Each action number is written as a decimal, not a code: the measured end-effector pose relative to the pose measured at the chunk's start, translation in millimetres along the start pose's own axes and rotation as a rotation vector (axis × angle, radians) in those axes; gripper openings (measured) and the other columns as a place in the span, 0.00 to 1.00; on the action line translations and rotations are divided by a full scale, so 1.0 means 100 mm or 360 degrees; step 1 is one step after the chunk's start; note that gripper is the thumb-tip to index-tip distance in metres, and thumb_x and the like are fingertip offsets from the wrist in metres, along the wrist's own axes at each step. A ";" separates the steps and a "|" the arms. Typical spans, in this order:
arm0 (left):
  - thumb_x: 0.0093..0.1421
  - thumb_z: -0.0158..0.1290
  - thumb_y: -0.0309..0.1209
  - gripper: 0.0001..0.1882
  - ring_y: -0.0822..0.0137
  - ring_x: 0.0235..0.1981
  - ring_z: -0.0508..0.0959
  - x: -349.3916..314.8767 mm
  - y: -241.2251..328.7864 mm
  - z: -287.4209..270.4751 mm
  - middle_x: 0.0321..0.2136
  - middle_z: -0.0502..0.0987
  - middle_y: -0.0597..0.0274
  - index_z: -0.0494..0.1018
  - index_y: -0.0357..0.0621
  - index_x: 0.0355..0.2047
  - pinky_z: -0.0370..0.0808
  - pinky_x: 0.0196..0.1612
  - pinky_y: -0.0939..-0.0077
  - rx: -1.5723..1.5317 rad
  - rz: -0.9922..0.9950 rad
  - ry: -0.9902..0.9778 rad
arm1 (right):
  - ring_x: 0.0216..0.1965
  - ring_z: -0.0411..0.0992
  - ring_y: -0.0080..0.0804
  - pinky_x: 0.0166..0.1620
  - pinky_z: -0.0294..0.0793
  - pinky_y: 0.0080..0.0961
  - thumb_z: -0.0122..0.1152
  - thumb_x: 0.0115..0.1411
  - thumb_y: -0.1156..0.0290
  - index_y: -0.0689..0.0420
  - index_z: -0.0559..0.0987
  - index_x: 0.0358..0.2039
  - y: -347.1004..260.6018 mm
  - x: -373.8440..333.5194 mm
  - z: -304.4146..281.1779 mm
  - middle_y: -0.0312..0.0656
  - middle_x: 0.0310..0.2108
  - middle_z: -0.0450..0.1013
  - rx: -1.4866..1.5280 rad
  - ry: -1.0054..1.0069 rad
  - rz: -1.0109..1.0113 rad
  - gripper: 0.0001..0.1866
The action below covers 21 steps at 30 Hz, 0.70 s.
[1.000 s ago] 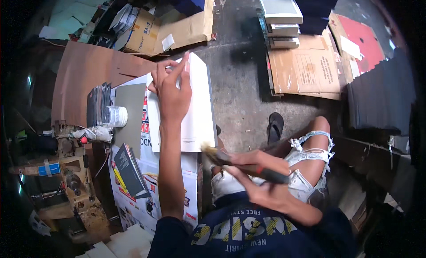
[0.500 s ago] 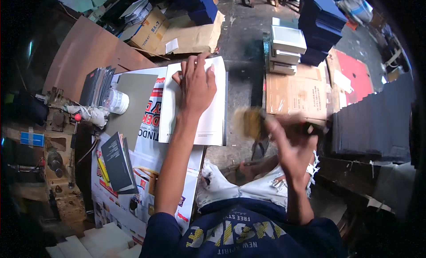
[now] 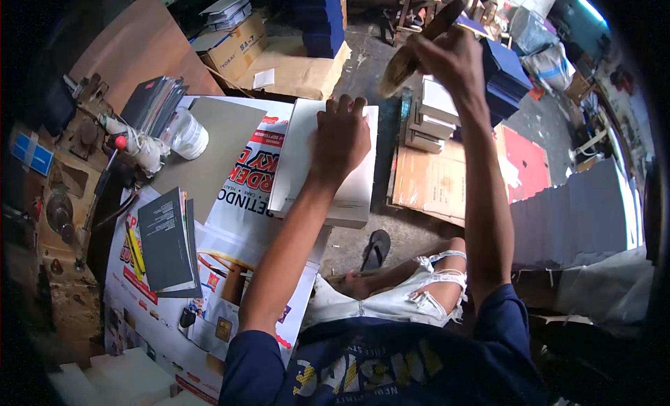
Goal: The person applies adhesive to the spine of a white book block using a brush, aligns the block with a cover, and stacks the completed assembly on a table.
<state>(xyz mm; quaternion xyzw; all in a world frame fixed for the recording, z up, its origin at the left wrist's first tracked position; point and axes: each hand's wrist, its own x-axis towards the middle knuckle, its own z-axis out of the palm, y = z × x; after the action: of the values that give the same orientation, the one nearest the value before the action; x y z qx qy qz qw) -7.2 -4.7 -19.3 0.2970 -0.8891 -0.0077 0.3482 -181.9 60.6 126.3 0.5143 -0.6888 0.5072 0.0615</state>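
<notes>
My left hand [image 3: 342, 141] presses down on a thick white book block [image 3: 300, 154] at the table's right edge, its fingers apart and bent over the cover sheet. Raised at the upper right, my right hand [image 3: 453, 60] grips a wide brush [image 3: 403, 71]. The brush's tan bristles point down and left, while its dark handle sticks out above my fist. Nothing touches the bristles. Part of the handle is hidden by my fingers.
Posters [image 3: 244, 161] cover the table. On it are a grey board [image 3: 223, 127], a white tub [image 3: 187, 135], dark booklets [image 3: 167, 245] and a yellow cutter [image 3: 135, 249]. A cardboard sheet [image 3: 433, 175] bears white blocks [image 3: 438, 102]. Grey stacks [image 3: 572, 210] stand at right.
My right hand has lifted the brush up and away from my lap. The white block now lies shut, its loose cover down, with my left hand still on it. The view has shifted.
</notes>
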 end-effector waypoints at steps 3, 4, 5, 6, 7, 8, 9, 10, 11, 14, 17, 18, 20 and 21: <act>0.60 0.55 0.28 0.21 0.46 0.51 0.72 0.01 -0.14 -0.10 0.47 0.74 0.46 0.70 0.41 0.54 0.69 0.55 0.53 -0.0343 -0.0086 -0.0191 | 0.26 0.78 0.24 0.31 0.77 0.21 0.72 0.52 0.57 0.61 0.84 0.35 -0.40 0.36 -0.25 0.41 0.26 0.80 0.0056 -0.0111 0.0009 0.19; 0.60 0.55 0.27 0.22 0.45 0.54 0.71 0.01 -0.19 -0.20 0.50 0.74 0.45 0.70 0.40 0.56 0.69 0.58 0.55 -0.0453 -0.0180 -0.0387 | 0.29 0.78 0.24 0.34 0.76 0.21 0.72 0.52 0.56 0.61 0.83 0.37 -0.50 0.43 -0.27 0.41 0.29 0.80 -0.0021 -0.0096 -0.0061 0.21; 0.61 0.54 0.28 0.24 0.46 0.58 0.71 -0.03 -0.28 -0.32 0.55 0.73 0.42 0.69 0.41 0.59 0.68 0.60 0.57 -0.0552 -0.0261 -0.0451 | 0.31 0.78 0.24 0.36 0.76 0.21 0.72 0.53 0.54 0.61 0.83 0.40 -0.67 0.51 -0.29 0.40 0.31 0.81 -0.0088 -0.0075 -0.0139 0.23; 0.63 0.56 0.32 0.23 0.47 0.58 0.74 -0.05 -0.24 -0.46 0.54 0.75 0.40 0.70 0.40 0.58 0.70 0.59 0.57 -0.0890 -0.0312 -0.0402 | 0.38 0.77 0.23 0.44 0.73 0.22 0.71 0.56 0.52 0.60 0.82 0.44 -0.59 0.65 -0.36 0.40 0.36 0.81 0.0161 -0.0243 -0.0199 0.25; 0.63 0.56 0.34 0.23 0.48 0.55 0.76 -0.13 -0.34 -0.61 0.51 0.77 0.40 0.70 0.39 0.57 0.72 0.57 0.57 -0.0900 -0.0267 -0.0241 | 0.39 0.74 0.22 0.48 0.70 0.22 0.70 0.57 0.55 0.59 0.81 0.45 -0.80 0.60 -0.28 0.38 0.37 0.80 0.0545 -0.0211 -0.0349 0.23; 0.64 0.57 0.36 0.23 0.48 0.52 0.79 -0.18 -0.45 -0.76 0.48 0.78 0.41 0.70 0.38 0.56 0.74 0.55 0.58 -0.0904 -0.0207 -0.0080 | 0.41 0.73 0.24 0.50 0.67 0.23 0.70 0.57 0.56 0.59 0.81 0.47 -0.88 0.61 -0.26 0.37 0.39 0.80 0.0591 -0.0334 -0.0366 0.23; 0.64 0.58 0.38 0.21 0.54 0.47 0.81 -0.22 -0.57 -0.89 0.43 0.81 0.45 0.72 0.37 0.52 0.76 0.51 0.64 -0.0978 -0.0307 0.0028 | 0.42 0.75 0.27 0.51 0.69 0.25 0.69 0.56 0.52 0.60 0.83 0.45 -0.98 0.62 -0.15 0.39 0.40 0.80 0.0522 -0.0283 -0.0353 0.25; 0.65 0.57 0.38 0.20 0.58 0.45 0.81 -0.31 -0.71 -1.00 0.41 0.81 0.48 0.73 0.37 0.50 0.76 0.49 0.66 -0.1096 -0.0488 0.0153 | 0.44 0.77 0.30 0.52 0.71 0.28 0.68 0.54 0.48 0.61 0.84 0.44 -1.09 0.62 -0.02 0.42 0.40 0.81 0.0447 -0.0227 -0.0336 0.28; 0.65 0.57 0.38 0.18 0.62 0.44 0.81 -0.45 -0.87 -1.06 0.40 0.81 0.51 0.74 0.37 0.48 0.76 0.48 0.68 -0.1219 -0.0655 0.0286 | 0.42 0.75 0.27 0.49 0.69 0.24 0.68 0.56 0.53 0.60 0.84 0.44 -1.25 0.58 0.15 0.40 0.41 0.80 0.0453 -0.0361 -0.0275 0.24; 0.68 0.55 0.40 0.15 0.76 0.35 0.77 -1.06 -1.35 -0.92 0.31 0.79 0.61 0.76 0.38 0.39 0.75 0.41 0.77 -0.1514 -0.0991 0.0706 | 0.42 0.74 0.26 0.44 0.71 0.23 0.67 0.58 0.58 0.61 0.81 0.49 -1.49 0.67 0.93 0.39 0.43 0.79 0.0810 -0.0908 -0.0305 0.23; 0.68 0.53 0.40 0.16 0.79 0.25 0.73 -1.49 -1.42 -1.00 0.21 0.75 0.68 0.75 0.39 0.31 0.71 0.30 0.78 -0.1296 -0.1154 0.0601 | 0.34 0.74 0.21 0.40 0.72 0.22 0.69 0.58 0.60 0.59 0.85 0.41 -1.90 0.54 2.04 0.35 0.33 0.79 0.0790 -0.1133 -0.0239 0.17; 0.69 0.52 0.40 0.17 0.80 0.22 0.71 -1.46 -1.37 -1.03 0.18 0.73 0.70 0.75 0.40 0.29 0.69 0.27 0.78 -0.1234 -0.1131 0.0601 | 0.32 0.74 0.25 0.38 0.73 0.25 0.68 0.58 0.60 0.59 0.84 0.42 -1.96 0.58 2.39 0.39 0.33 0.80 0.0648 -0.1254 -0.0284 0.17; 0.67 0.54 0.37 0.15 0.80 0.19 0.67 -1.47 -1.41 -1.03 0.15 0.68 0.71 0.73 0.39 0.27 0.65 0.24 0.78 -0.1177 -0.0983 0.0614 | 0.31 0.74 0.30 0.35 0.75 0.29 0.67 0.59 0.58 0.61 0.83 0.39 -2.18 0.50 3.00 0.44 0.33 0.79 0.0710 -0.1498 -0.0395 0.18; 0.67 0.55 0.36 0.14 0.80 0.19 0.67 -1.29 -1.25 -0.80 0.15 0.68 0.71 0.72 0.40 0.27 0.64 0.24 0.78 -0.1215 -0.0923 0.0562 | 0.26 0.70 0.20 0.30 0.70 0.25 0.70 0.57 0.59 0.58 0.84 0.33 -1.76 0.81 3.36 0.34 0.26 0.76 0.0524 -0.1414 -0.0263 0.14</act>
<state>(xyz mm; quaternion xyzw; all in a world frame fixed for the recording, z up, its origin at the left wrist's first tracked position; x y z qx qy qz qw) 183.2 -23.6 -65.7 0.3799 -0.6314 -0.3780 0.5604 63.0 -240.4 126.6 0.7371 -0.5158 0.3342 -0.2810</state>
